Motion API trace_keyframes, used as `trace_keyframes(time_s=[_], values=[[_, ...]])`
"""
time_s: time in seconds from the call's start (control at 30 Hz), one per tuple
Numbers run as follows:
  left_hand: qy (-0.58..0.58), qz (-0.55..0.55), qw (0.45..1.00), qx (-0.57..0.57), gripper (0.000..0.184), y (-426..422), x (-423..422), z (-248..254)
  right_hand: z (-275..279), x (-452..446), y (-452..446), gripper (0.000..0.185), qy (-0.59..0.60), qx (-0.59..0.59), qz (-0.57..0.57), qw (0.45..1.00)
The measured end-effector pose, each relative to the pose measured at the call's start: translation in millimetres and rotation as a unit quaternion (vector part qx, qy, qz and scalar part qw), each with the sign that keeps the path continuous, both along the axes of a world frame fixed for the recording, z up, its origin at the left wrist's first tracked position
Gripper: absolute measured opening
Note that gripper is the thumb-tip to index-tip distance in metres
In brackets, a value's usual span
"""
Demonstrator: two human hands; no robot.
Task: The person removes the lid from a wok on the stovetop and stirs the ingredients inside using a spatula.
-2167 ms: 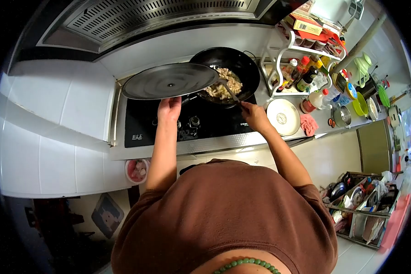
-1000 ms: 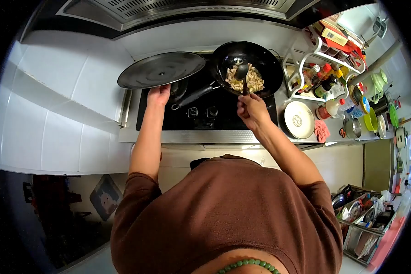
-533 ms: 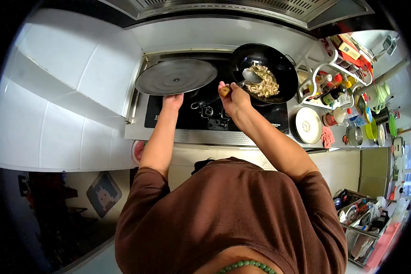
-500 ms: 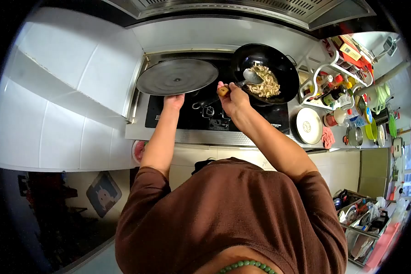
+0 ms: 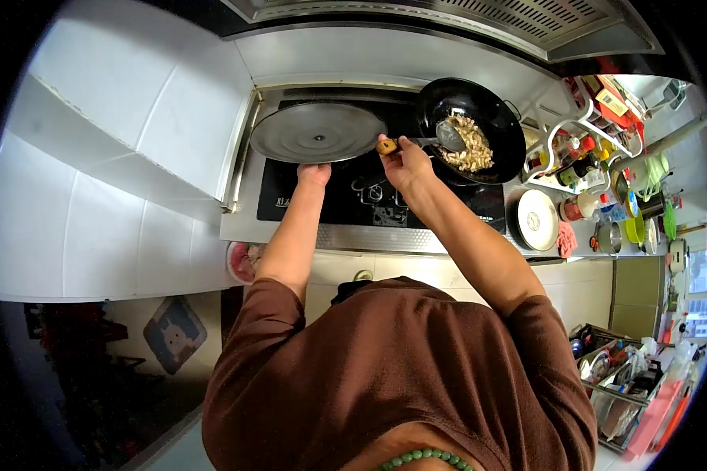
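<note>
My left hand [image 5: 315, 173] is under the near edge of a large round grey metal lid [image 5: 314, 133], over the left side of the black stove [image 5: 346, 196]. Its fingers are mostly hidden beneath the lid, which lies nearly level with a small dot at its centre. In my right hand [image 5: 407, 166] is a metal wok spatula [image 5: 450, 136], gripped near its wooden handle end. The spatula's head rests at the left side of pale brown sliced food [image 5: 473, 149] inside a black wok [image 5: 501, 118]. I cannot tell exactly what the slices are.
A cream plate [image 5: 537, 220] stands right of the stove beside a pink cloth [image 5: 567, 239]. Behind are a white rack [image 5: 562, 129] with bottles, a jar [image 5: 578, 207] and a metal pot [image 5: 609, 237]. A range hood [image 5: 479, 20] hangs above. A tiled wall [image 5: 102, 196] is at left.
The view has shifted slightly, moving everything a little right. The spatula's head sits at a slightly different place against the food. Both hands keep their holds.
</note>
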State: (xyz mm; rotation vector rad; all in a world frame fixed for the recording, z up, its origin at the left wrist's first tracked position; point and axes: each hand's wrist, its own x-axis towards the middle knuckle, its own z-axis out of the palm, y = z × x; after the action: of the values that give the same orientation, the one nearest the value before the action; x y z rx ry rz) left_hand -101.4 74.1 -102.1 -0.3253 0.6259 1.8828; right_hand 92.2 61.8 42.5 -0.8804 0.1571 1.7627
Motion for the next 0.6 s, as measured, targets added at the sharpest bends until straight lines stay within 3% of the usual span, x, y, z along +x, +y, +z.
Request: trace_keyframes(time_s=[0.1,0.2,0.3,0.4,0.5,0.6], values=[[-0.067,-0.005,0.997,0.038,0.039,-3.7,-1.6,5.1,1.8,-2.5,1.8,0.016,-0.007,-0.012,-0.004,1.0],[-0.006,-0.074,0.983,0.166,0.04,-10.2,3.8,23.1,3.4,-8.1,0.6,0.014,-0.003,0.001,0.003,1.0],[0.053,-0.13,0.967,0.212,0.041,-13.0,6.6,37.0,6.3,-12.3,-2.4,0.013,-0.014,-0.006,0.023,1.0],[0.098,-0.156,0.969,0.163,0.042,-18.4,9.9,51.6,-1.7,-12.3,1.5,0.014,0.005,-0.006,0.033,0.999],[0.001,-0.117,0.967,0.227,0.042,-18.0,2.4,37.1,-1.4,-11.6,4.1,0.015,0.004,-0.018,0.03,0.999],[0.026,-0.088,0.973,0.211,0.042,-21.6,4.8,38.5,0.5,-12.3,4.0,0.015,-0.007,-0.017,0.037,0.999]])
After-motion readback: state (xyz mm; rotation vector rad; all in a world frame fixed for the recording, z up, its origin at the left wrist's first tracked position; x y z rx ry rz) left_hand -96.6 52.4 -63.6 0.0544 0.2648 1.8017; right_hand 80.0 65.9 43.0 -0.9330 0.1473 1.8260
